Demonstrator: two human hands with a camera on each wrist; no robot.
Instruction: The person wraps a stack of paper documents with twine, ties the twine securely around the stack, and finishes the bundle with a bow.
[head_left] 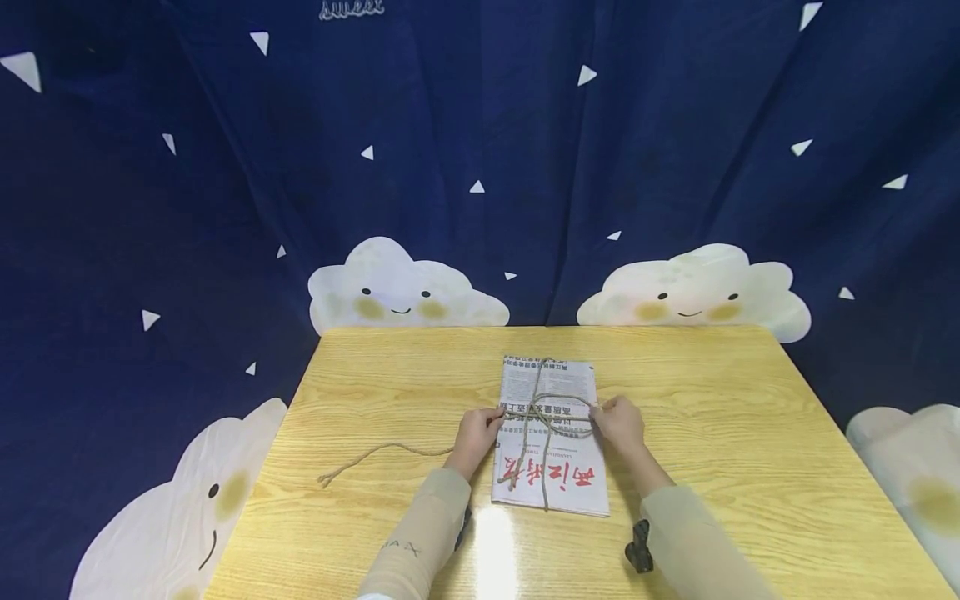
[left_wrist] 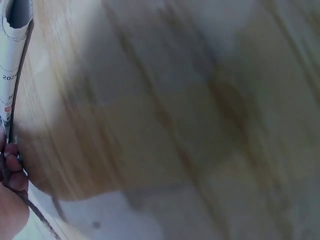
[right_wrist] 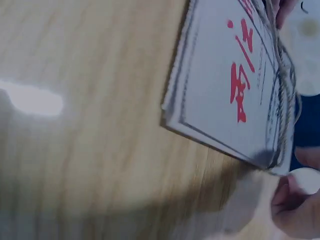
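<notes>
A folded newspaper bundle with red and black print lies on the wooden table. Brown twine crosses it both ways, with loops and a knot near its middle. At the bundle's left edge my left hand pinches a twine strand; its curled fingers show in the left wrist view, where twine trails from them. Opposite, my right hand pinches a twine loop at the right edge. The right wrist view shows that hand's curled fingers just off the bundle's side.
A loose twine end stretches over the tabletop to the left. Behind the table hangs a dark blue curtain with white triangles and smiling clouds. Dark straps sit at the wrists.
</notes>
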